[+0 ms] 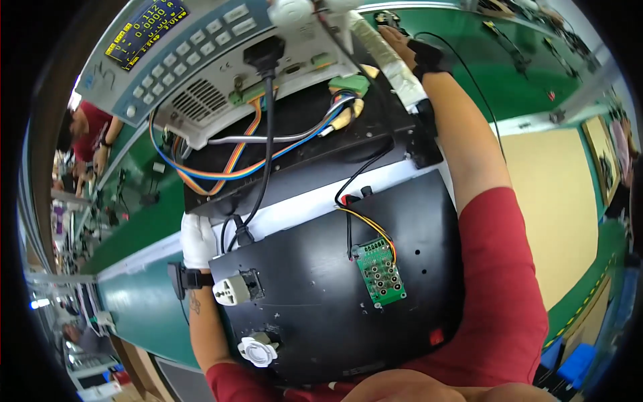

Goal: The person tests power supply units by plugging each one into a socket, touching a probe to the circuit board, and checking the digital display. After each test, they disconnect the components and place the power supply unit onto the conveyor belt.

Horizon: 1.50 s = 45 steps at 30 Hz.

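A black metal box lies close to my body, with a green circuit board on its upper face. My left hand, in a white glove, is at the far left corner of this box; its fingers are mostly hidden by the dark edges there. Out past the taped side of the stacked equipment reaches my right hand, a black strap round its wrist. Its fingers are bent at a small dark object too small to name. Red, black and yellow wires run to the board.
Beyond the box stands a bench instrument with a lit display and buttons, above a black case. A black power cable and a rainbow ribbon cable hang between them. White sockets stick up at left. Another person is far left.
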{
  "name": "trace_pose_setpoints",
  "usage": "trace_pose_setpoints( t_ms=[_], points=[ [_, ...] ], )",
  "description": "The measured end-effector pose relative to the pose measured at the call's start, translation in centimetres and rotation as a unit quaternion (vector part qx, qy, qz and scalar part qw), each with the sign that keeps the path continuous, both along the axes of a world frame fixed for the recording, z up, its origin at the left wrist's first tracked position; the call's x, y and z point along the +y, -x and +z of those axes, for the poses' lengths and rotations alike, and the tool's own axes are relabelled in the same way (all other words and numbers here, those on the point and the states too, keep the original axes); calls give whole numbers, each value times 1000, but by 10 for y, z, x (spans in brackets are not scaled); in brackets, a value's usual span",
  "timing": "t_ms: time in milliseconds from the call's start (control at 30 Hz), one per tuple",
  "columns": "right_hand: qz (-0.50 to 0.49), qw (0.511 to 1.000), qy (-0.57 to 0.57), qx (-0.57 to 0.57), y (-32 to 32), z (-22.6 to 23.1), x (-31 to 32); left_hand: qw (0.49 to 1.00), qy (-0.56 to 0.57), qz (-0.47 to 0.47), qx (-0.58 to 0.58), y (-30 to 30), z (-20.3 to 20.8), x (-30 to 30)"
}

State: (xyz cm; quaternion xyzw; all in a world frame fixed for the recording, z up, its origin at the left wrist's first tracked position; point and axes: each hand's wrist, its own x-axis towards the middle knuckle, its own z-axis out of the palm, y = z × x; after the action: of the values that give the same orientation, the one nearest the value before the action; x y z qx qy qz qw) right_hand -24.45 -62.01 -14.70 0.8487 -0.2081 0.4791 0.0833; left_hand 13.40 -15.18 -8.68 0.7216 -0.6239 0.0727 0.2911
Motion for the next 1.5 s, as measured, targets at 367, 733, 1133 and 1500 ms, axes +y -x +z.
trace_pose_setpoints(
  t_ms=[367, 733, 1133, 1500],
  points=[
    [-344, 908, -225, 84, 16, 42, 42, 997, -31, -37, 61, 5, -1, 3],
    [-390, 888, -239, -38, 80, 127, 129, 996, -41, -28, 68, 8, 0, 1],
    [-13, 733, -220, -643, 103, 124, 143, 998, -21, -40, 38, 17, 11, -2],
    [-531, 822, -87, -186, 123, 119, 175, 998, -24, -31, 48, 10, 2, -4]
  ],
)
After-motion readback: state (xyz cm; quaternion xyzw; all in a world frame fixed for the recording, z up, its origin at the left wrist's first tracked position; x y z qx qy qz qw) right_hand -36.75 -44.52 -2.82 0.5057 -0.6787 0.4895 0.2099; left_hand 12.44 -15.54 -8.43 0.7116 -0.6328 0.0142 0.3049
